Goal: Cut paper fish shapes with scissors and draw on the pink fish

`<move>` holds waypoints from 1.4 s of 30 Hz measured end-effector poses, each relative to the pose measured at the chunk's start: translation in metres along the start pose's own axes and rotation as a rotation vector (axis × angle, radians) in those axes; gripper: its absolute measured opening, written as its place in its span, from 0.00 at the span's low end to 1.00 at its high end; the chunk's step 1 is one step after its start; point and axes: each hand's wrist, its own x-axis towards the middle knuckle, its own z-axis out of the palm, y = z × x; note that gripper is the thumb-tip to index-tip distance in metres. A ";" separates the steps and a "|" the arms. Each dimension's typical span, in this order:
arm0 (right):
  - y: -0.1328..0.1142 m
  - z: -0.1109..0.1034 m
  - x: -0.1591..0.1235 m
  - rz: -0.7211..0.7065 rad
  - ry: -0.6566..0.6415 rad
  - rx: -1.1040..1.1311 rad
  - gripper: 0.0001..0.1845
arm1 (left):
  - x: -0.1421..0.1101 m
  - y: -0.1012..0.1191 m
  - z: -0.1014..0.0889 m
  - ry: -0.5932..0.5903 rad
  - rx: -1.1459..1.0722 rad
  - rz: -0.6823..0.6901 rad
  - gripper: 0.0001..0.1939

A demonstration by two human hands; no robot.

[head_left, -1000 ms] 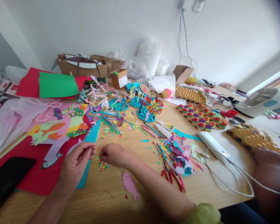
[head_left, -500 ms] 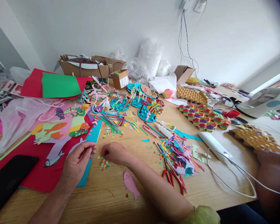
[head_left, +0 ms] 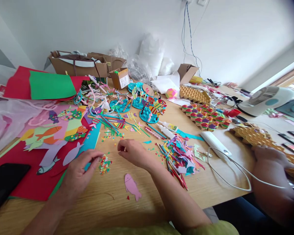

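Observation:
My left hand [head_left: 80, 171] is at the left edge of a small pile of coloured paper bits [head_left: 105, 164], thumb and forefinger tips brought together. Whatever may be between them is too small to see. Just above and right of the pile hovers my right hand [head_left: 134, 153], its fingers curled inward and their tips partly hidden. A pink paper fish [head_left: 131, 186] with a drawn eye and gill line lies flat in front of me. Beside its tail is a tiny red paper piece [head_left: 127, 197].
Red paper sheets [head_left: 19, 176] with cut fish and a black phone [head_left: 9, 182] lie left. Right are paper scraps [head_left: 182, 153], red-handled tools [head_left: 177, 178], a white device [head_left: 215, 143] with a cable, and egg trays [head_left: 264, 147]. Another person's arm [head_left: 269, 176] rests there.
The view has shifted a little to the right. My right hand has drawn away from the paper bits and from my left hand, uncovering the pile. The pink fish stays put.

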 end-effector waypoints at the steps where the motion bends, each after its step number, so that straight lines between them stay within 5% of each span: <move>1: 0.003 -0.004 -0.011 0.025 0.018 -0.012 0.06 | -0.003 0.003 0.003 -0.101 0.032 0.101 0.08; 4: 0.016 -0.010 -0.049 0.133 0.041 -0.069 0.05 | -0.017 0.011 0.017 -0.431 0.089 0.363 0.13; 6: 0.029 -0.009 -0.077 0.267 0.008 -0.127 0.05 | -0.029 0.012 0.025 -0.529 0.116 0.477 0.13; 10: 0.054 0.000 -0.130 0.539 0.000 -0.185 0.06 | -0.049 -0.001 0.026 -0.524 0.195 0.654 0.14; 13: 0.059 0.007 -0.158 0.616 0.036 -0.159 0.07 | -0.053 -0.015 0.015 -0.479 0.284 0.671 0.14; 16: 0.050 0.013 -0.168 0.562 0.101 -0.083 0.07 | -0.052 -0.021 0.008 -0.451 0.361 0.589 0.10; 24: 0.023 0.031 -0.152 0.329 0.061 0.086 0.05 | -0.056 -0.010 0.023 -0.666 0.476 0.372 0.09; 32: 0.014 0.052 -0.137 0.142 0.075 0.118 0.05 | -0.043 0.001 0.029 -0.808 0.588 0.297 0.11; 42: 0.002 0.069 -0.111 -0.116 0.045 -0.152 0.03 | -0.033 -0.003 0.019 -0.624 0.384 0.202 0.10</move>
